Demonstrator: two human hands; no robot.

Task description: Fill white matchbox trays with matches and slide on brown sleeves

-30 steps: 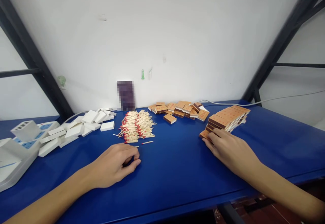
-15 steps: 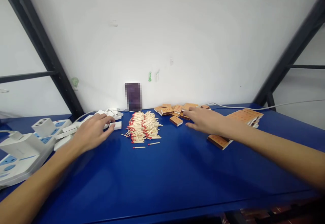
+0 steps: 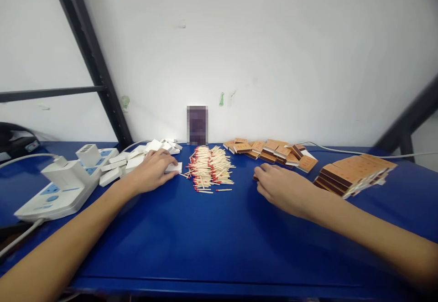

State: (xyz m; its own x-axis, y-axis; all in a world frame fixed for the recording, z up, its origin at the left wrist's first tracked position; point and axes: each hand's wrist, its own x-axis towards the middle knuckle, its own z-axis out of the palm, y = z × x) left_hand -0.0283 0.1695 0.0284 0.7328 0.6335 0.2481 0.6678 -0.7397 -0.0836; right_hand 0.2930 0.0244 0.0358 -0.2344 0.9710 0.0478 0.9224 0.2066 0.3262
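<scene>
A small white cardboard tray [image 3: 174,167] is gripped by closed fingers of the left hand [image 3: 152,170], beside the red-tipped matchstick heap [image 3: 210,169]. A brown matchbox sleeve [image 3: 255,177] is touched by the right hand [image 3: 282,187], grip untellable. Open blue counter [image 3: 212,238] is seen toward the near edge.

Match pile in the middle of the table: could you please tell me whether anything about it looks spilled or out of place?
Slightly. A few stray matches lie on the blue table just off the near edge of the match pile, apart from it. Nothing looks damaged.
</scene>
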